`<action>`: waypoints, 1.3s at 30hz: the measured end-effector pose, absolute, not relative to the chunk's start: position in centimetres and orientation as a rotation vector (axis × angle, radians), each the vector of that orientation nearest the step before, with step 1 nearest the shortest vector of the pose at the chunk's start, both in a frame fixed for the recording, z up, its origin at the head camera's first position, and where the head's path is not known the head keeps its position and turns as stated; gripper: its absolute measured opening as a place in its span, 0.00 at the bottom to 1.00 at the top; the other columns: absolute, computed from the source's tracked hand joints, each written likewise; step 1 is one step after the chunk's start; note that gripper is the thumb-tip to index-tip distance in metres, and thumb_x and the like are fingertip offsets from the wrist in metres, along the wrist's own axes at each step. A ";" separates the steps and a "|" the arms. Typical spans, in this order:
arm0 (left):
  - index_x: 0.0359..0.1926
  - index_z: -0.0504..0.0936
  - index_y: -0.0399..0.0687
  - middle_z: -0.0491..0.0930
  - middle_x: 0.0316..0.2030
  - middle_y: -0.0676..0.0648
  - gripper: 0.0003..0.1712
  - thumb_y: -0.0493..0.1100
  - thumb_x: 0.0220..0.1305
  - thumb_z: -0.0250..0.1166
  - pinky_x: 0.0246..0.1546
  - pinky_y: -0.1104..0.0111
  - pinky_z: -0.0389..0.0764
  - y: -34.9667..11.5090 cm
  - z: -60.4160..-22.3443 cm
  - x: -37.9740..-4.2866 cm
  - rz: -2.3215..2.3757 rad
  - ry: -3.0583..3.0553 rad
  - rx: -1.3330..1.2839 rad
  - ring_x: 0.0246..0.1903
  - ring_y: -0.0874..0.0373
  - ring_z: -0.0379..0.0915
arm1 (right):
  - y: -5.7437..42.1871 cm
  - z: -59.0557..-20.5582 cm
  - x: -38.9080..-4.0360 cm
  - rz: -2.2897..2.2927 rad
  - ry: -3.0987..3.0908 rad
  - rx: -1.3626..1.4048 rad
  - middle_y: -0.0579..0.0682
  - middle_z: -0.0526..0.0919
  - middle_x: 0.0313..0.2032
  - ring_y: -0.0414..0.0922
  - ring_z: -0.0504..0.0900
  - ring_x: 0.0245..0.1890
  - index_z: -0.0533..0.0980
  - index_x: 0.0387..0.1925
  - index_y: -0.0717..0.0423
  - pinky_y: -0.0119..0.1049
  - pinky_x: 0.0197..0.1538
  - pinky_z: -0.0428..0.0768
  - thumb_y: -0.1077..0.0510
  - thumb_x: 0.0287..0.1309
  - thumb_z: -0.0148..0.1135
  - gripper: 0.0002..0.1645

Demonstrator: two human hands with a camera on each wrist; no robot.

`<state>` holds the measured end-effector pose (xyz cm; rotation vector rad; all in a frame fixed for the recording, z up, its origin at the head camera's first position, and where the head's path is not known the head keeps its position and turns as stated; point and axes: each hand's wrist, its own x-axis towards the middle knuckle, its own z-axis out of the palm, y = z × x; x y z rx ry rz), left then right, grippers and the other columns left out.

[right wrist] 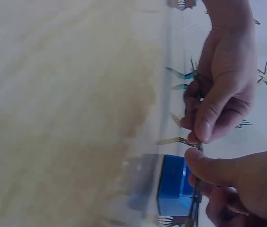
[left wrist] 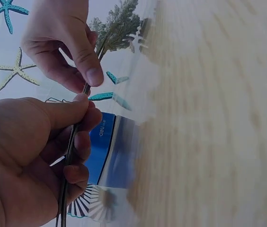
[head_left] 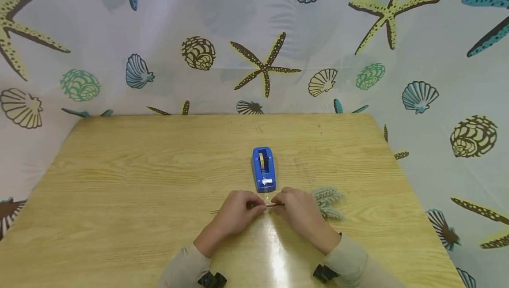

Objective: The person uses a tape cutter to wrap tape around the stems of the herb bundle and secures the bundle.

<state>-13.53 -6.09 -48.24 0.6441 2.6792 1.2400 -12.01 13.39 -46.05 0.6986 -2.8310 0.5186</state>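
1. Left hand: thumb brought against curled fingers, no gap remaining, pinching a few thin stems; lower fingers curled along the same length in the left wrist view.
2. Right hand: likewise closed, thumb and fingertips pinching the stems just beside the left hand's grip, on the side nearer the plant heads.
3. Position: stems held crosswise between both hands, just in front of the near end of a blue tape dispenser, at the bench.
4. Probable step, judged from pose: lining up or binding the stems near a clear strip, apparently tape, between dispenser and fingertips. Too faint to tell whether attached to the stems.
5. Recommended handling: hold the stems parallel and steady in the left pinch; press or roll with the right fingertips in small movements; leave a little bare stem exposed between the two grips.
6. To avoid: bending the slender stems by over-squeezing; letting fingertips catch on any adhesive.
7. Appearance: stems dark, wiry, with loose ends projecting beyond the left hand; plant heads bushy, rough-textured, pale grey-green in the head view. Exact stem count not discernible.
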 end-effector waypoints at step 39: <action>0.39 0.91 0.44 0.89 0.35 0.48 0.06 0.36 0.64 0.68 0.36 0.70 0.82 -5.7 -48.1 -14.1 1.188 2.705 0.626 0.36 0.60 0.83 | 12.8 -46.5 -13.0 0.395 -2.910 0.602 0.40 0.80 0.22 0.39 0.79 0.22 0.83 0.23 0.46 0.34 0.23 0.73 0.52 0.47 0.78 0.09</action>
